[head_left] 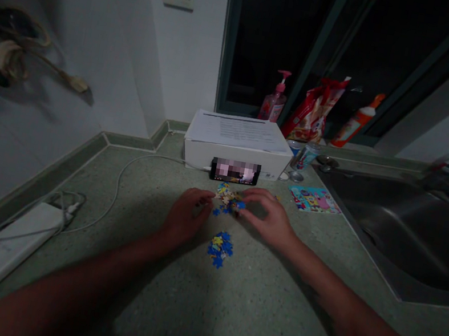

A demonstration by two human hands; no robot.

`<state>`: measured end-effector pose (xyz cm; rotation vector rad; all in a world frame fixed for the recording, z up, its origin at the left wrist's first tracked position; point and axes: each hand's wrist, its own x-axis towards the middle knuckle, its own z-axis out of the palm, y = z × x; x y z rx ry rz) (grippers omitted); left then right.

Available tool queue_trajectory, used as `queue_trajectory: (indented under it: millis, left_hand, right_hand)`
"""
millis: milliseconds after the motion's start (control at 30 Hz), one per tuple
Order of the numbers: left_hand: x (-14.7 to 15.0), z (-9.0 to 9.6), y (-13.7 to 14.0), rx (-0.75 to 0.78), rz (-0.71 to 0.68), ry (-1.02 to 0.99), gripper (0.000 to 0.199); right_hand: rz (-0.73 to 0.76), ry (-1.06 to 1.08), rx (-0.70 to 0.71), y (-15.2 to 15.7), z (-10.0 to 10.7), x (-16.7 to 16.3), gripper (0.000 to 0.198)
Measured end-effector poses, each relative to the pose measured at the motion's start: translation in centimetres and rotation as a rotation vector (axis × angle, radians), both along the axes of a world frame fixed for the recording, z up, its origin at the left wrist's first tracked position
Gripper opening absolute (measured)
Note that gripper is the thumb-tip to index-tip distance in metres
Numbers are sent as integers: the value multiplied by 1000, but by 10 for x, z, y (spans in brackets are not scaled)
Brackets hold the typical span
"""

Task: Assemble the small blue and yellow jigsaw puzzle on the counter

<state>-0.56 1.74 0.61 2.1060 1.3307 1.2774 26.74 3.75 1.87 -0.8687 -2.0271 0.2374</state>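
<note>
Both hands in at the far pile of puzzle pieces [226, 196], which lies on the speckled desk [233, 314] just in front of the phone [235, 171]! Left hand [185, 218] on one flank, its fingers curled, thumb and forefinger close together; whether a piece is pinched in there, I cannot tell from here. Right hand [271, 219] on the other, thumb and forefinger parted wide at the pile's right edge, and contact there is too small to call. Nearer the person sits the near pile [220, 249], mostly blue with a dash of yellow, and no hand on it.

Now, the handling: these look like thin card, so I'd judge them very light and fairly stiff, easy to nudge astray and quick to slide over one another. The knobs look the weak spots, liable to bend or fray under a hard squeeze. Best hold, I'd say: a gentle pinch by opposite edges, across the broad body, with a flat-lying piece tipped up at one rim first
</note>
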Motion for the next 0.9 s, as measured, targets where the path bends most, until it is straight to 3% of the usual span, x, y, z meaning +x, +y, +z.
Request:
queue_trajectory:
  millis: [200,300,400,633,900]
  left_hand:
    - [0,-2,3,2,26,3,22]
    - [-1,-5,5,1,7,31,23]
    - [0,-9,7,11,-19,109,21]
    - [7,-13,8,-13,-24,279,15]
    - [7,0,4,-54,-55,412,13]
  right_hand:
    - [312,-201,-120,-20,1,-15,19]
    - [363,-278,-120,-27,3,-22,28]
    - [331,-283,-80,-25,3,-20,30]
    - [101,-250,0,-9,-11,-10,4]
    - [59,-250,31,-12,-12,-18,12]
